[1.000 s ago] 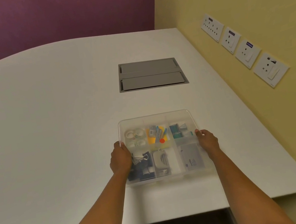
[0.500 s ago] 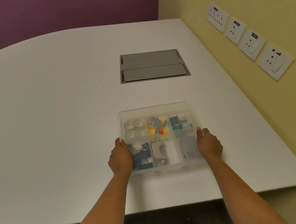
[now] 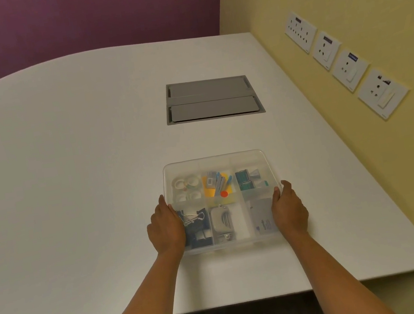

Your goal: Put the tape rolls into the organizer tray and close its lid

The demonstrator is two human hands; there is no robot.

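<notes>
A clear plastic organizer tray (image 3: 214, 160) sits on the white table, its translucent lid lying flat over the compartments. Several pale tape rolls (image 3: 185, 187) show through the lid in the far-left compartment. My left hand (image 3: 164, 226) grips the tray's left side and my right hand (image 3: 288, 209) grips its right side, thumbs on the lid. Binder clips (image 3: 193, 220), a stapler-like tool (image 3: 221, 221), paper tabs (image 3: 216, 182) and teal clips (image 3: 244, 179) fill the other compartments.
A grey cable hatch (image 3: 213, 99) is set into the table beyond the tray. A yellow wall with wall sockets (image 3: 345, 64) runs along the right edge. The table's front edge (image 3: 224, 304) lies close to my body.
The tray has shifted slightly away from the table's front edge with both hands on its sides. My hands have slid back a little toward its near corners.
</notes>
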